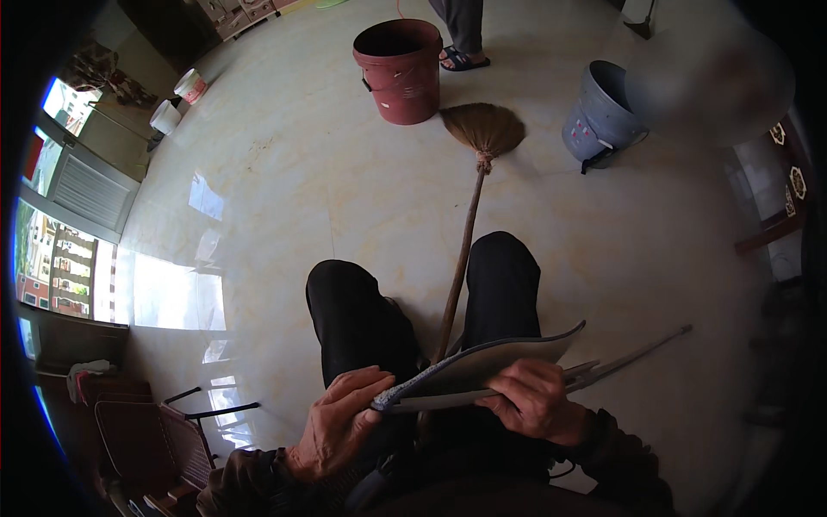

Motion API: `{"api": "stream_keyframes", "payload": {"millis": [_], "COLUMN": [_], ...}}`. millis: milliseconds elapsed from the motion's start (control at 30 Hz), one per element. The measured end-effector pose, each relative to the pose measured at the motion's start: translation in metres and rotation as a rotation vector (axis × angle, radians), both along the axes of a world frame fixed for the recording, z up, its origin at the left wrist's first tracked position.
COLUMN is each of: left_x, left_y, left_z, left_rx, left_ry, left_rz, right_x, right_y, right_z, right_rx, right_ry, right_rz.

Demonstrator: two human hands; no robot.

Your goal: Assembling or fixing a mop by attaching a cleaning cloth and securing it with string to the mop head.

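Observation:
I sit with my knees in black trousers ahead of me. My left hand (340, 422) pinches the near left corner of a flat grey board-like piece (491, 362) that lies across my lap. My right hand (536, 398) grips the same piece from its underside, together with a thin grey rod (637, 353) that sticks out to the right. A broom (484, 129) with a long wooden handle (461, 258) leans between my legs, its straw head resting on the floor ahead.
A dark red bucket (401, 69) stands on the pale tiled floor (301, 189) ahead, with another person's sandalled feet (463, 59) behind it. A grey bucket (599, 112) lies tilted at the right. Brown chairs (146, 439) are at lower left, windows beyond.

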State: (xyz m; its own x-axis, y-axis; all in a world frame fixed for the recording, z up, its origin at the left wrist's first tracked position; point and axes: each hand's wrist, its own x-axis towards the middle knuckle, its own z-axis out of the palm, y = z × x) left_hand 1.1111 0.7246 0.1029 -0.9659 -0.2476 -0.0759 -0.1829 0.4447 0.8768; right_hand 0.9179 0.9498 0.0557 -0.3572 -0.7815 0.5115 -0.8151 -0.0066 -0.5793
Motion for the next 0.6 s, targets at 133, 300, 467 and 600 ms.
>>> {"api": "stream_keyframes", "payload": {"millis": [133,300,467,600], "left_x": [0.023,-0.011,-0.069,-0.090], "left_y": [0.027,0.034,0.017,0.003], "left_z": [-0.014,-0.012,-0.008,-0.038], "left_rx": [0.260,0.592,0.680,0.707], "left_ry": [-0.134,0.104,0.437,0.711], "left_rz": [0.307,0.636,0.726,0.627], "right_x": [0.014,0.024,0.019,0.026], "right_y": [0.001,-0.024,-0.059,-0.067], "right_z": [0.007,0.019,0.029,0.021], "right_rx": [-0.041,-0.111,-0.176,-0.160], "right_ry": [0.037,0.064,0.083,0.029], "right_rz": [-0.063,-0.124,-0.225,-0.222]}}
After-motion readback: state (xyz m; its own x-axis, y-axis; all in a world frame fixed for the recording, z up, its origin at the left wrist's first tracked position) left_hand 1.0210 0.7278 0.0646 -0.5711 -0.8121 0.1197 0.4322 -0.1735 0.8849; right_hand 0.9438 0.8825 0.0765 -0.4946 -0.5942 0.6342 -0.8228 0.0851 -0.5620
